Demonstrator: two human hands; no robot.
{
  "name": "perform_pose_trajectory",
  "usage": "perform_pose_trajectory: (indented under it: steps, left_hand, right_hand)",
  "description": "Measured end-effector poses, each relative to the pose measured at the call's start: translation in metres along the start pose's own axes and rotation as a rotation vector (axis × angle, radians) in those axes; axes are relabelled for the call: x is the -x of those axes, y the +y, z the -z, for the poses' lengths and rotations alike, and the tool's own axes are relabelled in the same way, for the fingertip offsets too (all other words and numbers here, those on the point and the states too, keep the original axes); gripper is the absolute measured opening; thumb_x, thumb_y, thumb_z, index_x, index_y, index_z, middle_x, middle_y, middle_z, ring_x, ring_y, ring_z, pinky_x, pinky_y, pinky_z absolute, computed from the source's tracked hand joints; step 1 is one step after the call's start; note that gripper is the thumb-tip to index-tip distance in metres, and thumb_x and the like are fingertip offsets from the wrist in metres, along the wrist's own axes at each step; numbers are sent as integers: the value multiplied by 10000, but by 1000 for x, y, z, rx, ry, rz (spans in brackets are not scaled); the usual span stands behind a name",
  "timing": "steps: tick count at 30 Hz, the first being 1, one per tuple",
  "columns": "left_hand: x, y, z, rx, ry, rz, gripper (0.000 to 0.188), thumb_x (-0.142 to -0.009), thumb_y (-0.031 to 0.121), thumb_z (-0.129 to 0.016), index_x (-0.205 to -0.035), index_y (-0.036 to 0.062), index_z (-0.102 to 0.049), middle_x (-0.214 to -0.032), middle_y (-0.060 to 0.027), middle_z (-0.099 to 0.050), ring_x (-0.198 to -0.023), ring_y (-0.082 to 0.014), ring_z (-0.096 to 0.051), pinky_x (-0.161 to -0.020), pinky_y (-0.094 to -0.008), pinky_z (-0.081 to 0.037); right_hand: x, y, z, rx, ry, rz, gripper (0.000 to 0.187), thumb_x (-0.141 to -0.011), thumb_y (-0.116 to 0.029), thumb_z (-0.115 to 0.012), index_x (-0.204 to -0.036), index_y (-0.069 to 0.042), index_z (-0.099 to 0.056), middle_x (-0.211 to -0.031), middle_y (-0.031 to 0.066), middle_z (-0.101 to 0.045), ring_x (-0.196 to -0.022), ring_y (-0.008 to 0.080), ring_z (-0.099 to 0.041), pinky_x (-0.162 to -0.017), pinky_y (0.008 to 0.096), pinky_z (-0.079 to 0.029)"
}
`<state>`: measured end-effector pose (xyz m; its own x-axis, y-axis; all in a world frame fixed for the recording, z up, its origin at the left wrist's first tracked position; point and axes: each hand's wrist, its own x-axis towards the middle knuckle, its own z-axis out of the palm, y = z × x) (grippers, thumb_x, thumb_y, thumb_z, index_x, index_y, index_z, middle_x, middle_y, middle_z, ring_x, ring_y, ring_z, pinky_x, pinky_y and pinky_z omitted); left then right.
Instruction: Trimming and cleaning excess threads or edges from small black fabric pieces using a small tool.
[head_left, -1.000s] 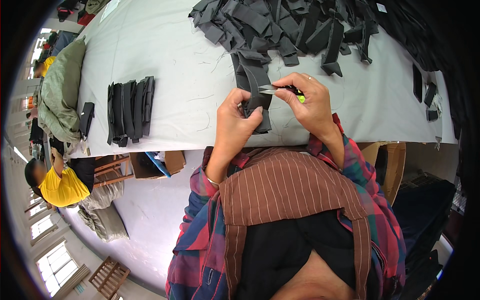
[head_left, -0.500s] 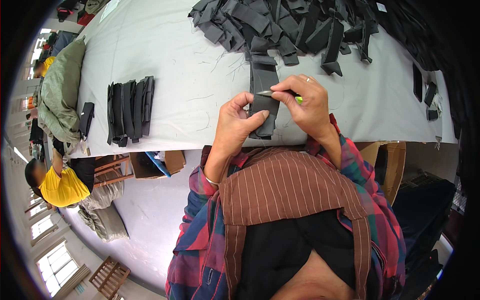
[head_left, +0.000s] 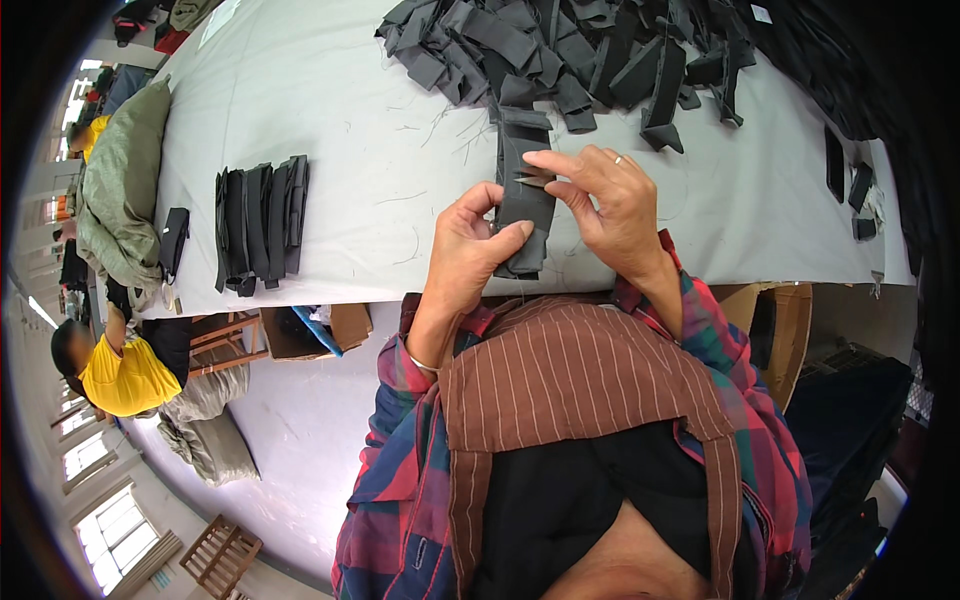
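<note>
Snips (head_left: 533, 182): handle hidden in right hand (head_left: 610, 205); can't tell if blades touch the dark strip (head_left: 520, 207). Left hand (head_left: 466, 240): fingertips under the strip out of sight. Strip pile (head_left: 500, 35) cut off by top edge. Cardboard box (head_left: 351, 325) partly hidden under table (head_left: 370, 200). Co-worker in yellow (head_left: 130, 375): face blurred. Loose threads (head_left: 408, 197) too fine to count.

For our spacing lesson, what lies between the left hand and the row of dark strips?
Head view: pale cloth with loose threads separates left hand and strip row.
</note>
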<state>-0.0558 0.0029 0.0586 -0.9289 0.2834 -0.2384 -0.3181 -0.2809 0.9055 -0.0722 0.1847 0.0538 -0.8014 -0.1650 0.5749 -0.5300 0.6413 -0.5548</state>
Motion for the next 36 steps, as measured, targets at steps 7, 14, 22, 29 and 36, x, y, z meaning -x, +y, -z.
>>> perform_pose_trajectory:
  steps: [7,14,22,29,36]
  left_hand:
    - [0,3,-1,-2,8,-3,175,-801,-51,-645,-954,-3,-574,-869,-16,-616,-716,-44,-576,-617,-189,-490]
    - [5,4,2,-56,4,3,183,-790,-43,-647,-955,-3,-577,-855,-8,-609,-699,-41,-568,-608,-188,-486]
    - [-1,-1,1,-107,-22,0,175,-799,-29,-648,-952,-1,-568,-870,3,-601,-718,-26,-553,-609,-174,-462]
    - [-6,-18,8,-814,224,-507,249,-760,-7,-651,-992,-21,-562,-871,-56,-589,-779,-117,-552,-697,-263,-470]
    - [-5,-43,-20,-977,-17,-554,308,-723,6,-563,-1028,34,-542,-944,-164,-518,-864,-406,-564,-686,-473,-481]
  right_hand:
    - [-1,2,3,23,36,-2,349,-759,-136,-707,-1087,-253,-692,-639,-6,-505,-594,193,-507,-568,319,-373]
    - [6,0,5,122,-82,49,448,-736,-40,-627,-1093,-301,-700,-639,0,-425,-553,193,-451,-537,316,-353]
    - [13,13,1,-562,-138,-159,377,-834,-62,-580,-1153,-237,-677,-658,-5,-413,-549,114,-354,-534,242,-311]
    - [-2,3,12,-898,-66,-734,548,-944,-121,-528,-1464,-134,-355,-763,-70,-355,-664,46,-289,-592,192,-271]
    - [11,19,-10,-688,-170,-611,679,-820,64,-500,-1461,-82,-329,-747,-72,-429,-602,25,-342,-510,194,-281]
